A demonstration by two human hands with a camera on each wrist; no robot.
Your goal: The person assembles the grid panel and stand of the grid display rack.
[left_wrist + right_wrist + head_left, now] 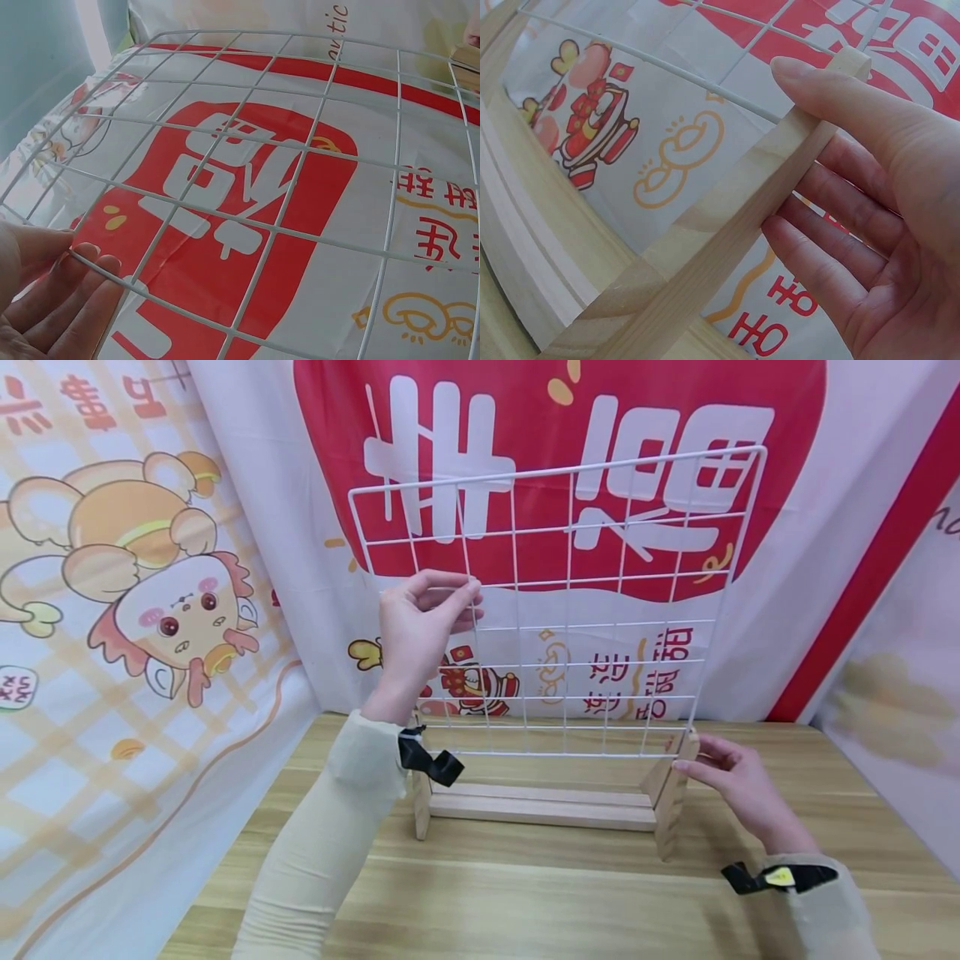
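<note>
A white wire grid panel point(573, 468) stands upright in a light wooden stand point(540, 812) on the table. My left hand point(426, 622) pinches one of the grid's wires between thumb and fingers, left of the panel's middle; the left wrist view shows the fingertips point(88, 250) at that wire. Down at the lower right corner, my right hand point(738, 785) grips the top of the stand's right upright point(712, 225). Its thumb lies over the near edge, with the fingers on the outer side. The left forearm partly hides the left upright point(422, 814).
The wood-grain table point(525, 902) carries the stand. Behind hangs a white cloth with a large red print point(540, 410), and a cartoon-printed cloth point(150, 585) covers the left side. Black straps point(435, 764) circle both wrists.
</note>
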